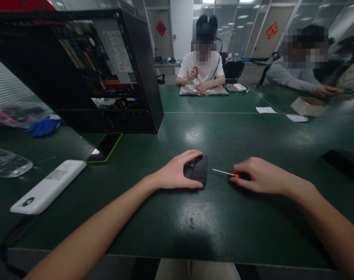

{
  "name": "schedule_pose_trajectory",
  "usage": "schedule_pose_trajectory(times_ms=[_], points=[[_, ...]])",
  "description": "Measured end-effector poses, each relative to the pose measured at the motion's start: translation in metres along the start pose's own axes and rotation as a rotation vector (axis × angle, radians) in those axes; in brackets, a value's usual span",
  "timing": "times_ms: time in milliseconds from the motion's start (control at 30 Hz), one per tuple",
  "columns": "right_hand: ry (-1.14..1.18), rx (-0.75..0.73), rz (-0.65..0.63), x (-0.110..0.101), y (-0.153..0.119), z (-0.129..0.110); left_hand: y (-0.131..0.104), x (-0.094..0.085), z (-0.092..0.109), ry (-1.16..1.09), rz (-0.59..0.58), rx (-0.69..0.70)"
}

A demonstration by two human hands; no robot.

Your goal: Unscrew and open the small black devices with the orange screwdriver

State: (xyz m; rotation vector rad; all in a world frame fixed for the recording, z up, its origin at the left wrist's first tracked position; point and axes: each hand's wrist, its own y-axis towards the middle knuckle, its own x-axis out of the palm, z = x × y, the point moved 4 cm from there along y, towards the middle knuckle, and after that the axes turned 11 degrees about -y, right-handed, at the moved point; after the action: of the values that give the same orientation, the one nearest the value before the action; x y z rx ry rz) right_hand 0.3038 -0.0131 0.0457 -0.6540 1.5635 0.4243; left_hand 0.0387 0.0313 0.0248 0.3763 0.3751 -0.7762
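Note:
My left hand (178, 171) grips a small flat black rectangular part (200, 170) by its two ends, thumb at the near end and fingers at the far one. The part rests on the green table (223, 229). To the right, my right hand (257, 175) is closed on a screwdriver (223, 171) with a thin metal shaft and a red-orange collar. The shaft points left, its tip a little short of the black part and apart from it. Most of the screwdriver's handle is hidden inside my right hand.
An open black computer case (138, 77) stands at the back left. Before it lie a phone (107, 147) with a green edge and a white power bank (48, 186). A black object (344, 163) sits far right. Across the table a person (203, 70) works with a red-handled screwdriver.

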Motion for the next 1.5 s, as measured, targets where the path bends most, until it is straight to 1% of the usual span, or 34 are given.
schedule_pose_trajectory(times_ms=[200, 400, 600, 733, 833, 933, 1033, 1100, 1133, 1267, 1500], points=[[-0.037, 0.007, 0.047, 0.001, 0.004, -0.006, 0.001, -0.001, -0.004, 0.002, 0.004, -0.002], [-0.093, -0.002, 0.078, 0.002, 0.005, -0.006, 0.003, -0.002, 0.001, -0.026, 0.011, -0.002], [-0.178, -0.029, 0.216, 0.005, 0.005, -0.009, 0.005, -0.005, -0.002, -0.08, 0.024, 0.036], [-0.183, -0.047, 0.256, 0.006, 0.007, -0.013, 0.004, -0.006, -0.006, -0.125, 0.051, 0.03], [-0.185, -0.058, 0.284, 0.007, 0.006, -0.013, 0.002, -0.006, -0.007, -0.177, 0.097, -0.001], [-0.187, -0.066, 0.315, 0.007, 0.006, -0.012, 0.001, -0.008, -0.007, -0.199, 0.193, -0.026], [-0.206, -0.056, 0.317, 0.009, 0.006, -0.012, 0.001, -0.013, -0.005, -0.11, 0.315, -0.023], [-0.208, -0.048, 0.315, 0.009, 0.006, -0.012, 0.001, -0.015, -0.005, -0.064, 0.359, -0.016], [-0.203, -0.046, 0.314, 0.009, 0.006, -0.012, 0.002, -0.016, -0.005, -0.067, 0.364, -0.013], [-0.189, -0.046, 0.292, 0.01, 0.007, -0.013, 0.002, -0.013, -0.004, -0.078, 0.291, 0.016], [-0.177, -0.055, 0.284, 0.011, 0.008, -0.012, 0.001, -0.012, 0.008, 0.091, 0.179, 0.052]])
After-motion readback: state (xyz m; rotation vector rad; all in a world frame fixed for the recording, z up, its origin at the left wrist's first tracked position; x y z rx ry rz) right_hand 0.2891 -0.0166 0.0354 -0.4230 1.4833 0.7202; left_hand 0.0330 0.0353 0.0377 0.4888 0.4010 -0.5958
